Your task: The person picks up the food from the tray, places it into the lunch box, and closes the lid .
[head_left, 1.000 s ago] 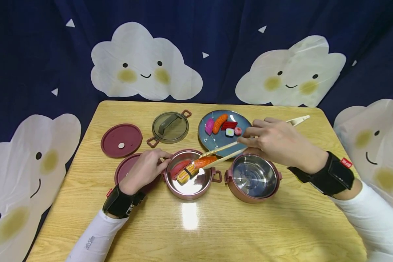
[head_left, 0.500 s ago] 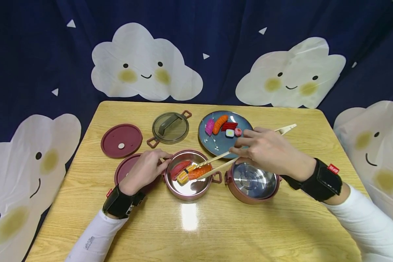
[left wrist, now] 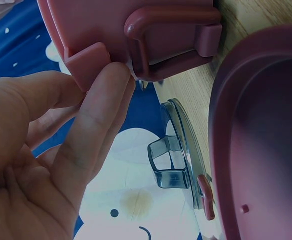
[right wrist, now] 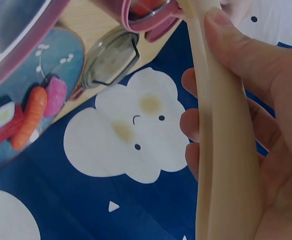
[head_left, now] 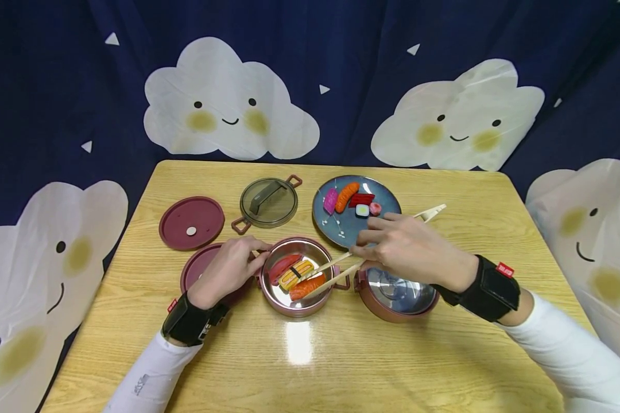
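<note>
My right hand (head_left: 400, 246) grips a pair of wooden chopsticks (head_left: 343, 274), also close up in the right wrist view. Their tips reach into the left pot (head_left: 295, 312), beside an orange salmon sushi piece (head_left: 307, 287) lying on the pot's bottom. A yellow sushi piece with a dark band (head_left: 296, 274) and a red sushi piece (head_left: 284, 267) lie there too. At the pot's left side my left hand (head_left: 231, 267) pinches a small tab (left wrist: 88, 65) at the rim, near the loop handle (left wrist: 176, 62).
Right of this pot stands a second steel-lined pot (head_left: 392, 310), partly under my right hand. Behind is a blue plate (head_left: 336, 229) with several toy food pieces. A glass lid (head_left: 281, 209) and two dark red lids, one the far-left lid (head_left: 191, 212), lie at left.
My right hand has moved left and toward me with the chopsticks. The salmon piece has come down from the pot's right rim onto its bottom. The left hand stays put.
</note>
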### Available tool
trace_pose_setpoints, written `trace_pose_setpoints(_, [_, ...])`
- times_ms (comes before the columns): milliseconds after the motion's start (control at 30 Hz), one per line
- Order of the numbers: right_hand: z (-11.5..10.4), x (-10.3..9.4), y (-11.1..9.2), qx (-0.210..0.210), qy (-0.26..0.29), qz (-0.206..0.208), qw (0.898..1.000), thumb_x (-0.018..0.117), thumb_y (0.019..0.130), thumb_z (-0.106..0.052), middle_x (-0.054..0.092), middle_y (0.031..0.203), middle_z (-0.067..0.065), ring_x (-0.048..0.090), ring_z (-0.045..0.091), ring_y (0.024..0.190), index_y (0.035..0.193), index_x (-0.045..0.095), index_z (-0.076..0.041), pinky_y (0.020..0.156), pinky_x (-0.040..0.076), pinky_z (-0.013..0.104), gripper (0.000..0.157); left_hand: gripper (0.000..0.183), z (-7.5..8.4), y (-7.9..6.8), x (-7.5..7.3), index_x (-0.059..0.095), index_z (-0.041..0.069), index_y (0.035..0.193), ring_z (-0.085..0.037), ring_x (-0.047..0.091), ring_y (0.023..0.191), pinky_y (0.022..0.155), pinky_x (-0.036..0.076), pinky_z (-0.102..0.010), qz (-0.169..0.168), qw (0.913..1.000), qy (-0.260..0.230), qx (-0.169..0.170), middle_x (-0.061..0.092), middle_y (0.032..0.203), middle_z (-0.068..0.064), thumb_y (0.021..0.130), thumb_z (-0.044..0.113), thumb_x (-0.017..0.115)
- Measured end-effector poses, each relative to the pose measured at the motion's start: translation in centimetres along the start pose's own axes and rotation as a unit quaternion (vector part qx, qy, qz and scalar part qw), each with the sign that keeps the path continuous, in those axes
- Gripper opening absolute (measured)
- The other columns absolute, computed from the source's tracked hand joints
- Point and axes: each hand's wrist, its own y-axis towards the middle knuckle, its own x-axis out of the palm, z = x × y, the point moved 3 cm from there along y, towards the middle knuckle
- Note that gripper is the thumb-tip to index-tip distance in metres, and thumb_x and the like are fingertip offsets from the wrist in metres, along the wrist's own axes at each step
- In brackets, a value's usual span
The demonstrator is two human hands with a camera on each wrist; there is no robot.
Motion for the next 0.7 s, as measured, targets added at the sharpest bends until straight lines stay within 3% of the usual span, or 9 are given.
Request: trace_pose_setpoints(700, [-0.5,2.6,0.9,-0.017,0.018,-0.005,1.0,0.093,0.078,-0.04,0.072,0.089,-0.008,0.057,0.016,0.081,0.104,0.083,-0.022,0.07,0.047,0.027,0.033,0.018,0.1,0.0,-0.1,0.081,0.004,0.114,-0.01,0.062,0.075,0.062,0.045,-0.021,0.0,1.0,0.0,0.001,0.079,0.099,-0.011,0.099,0.01,0.074])
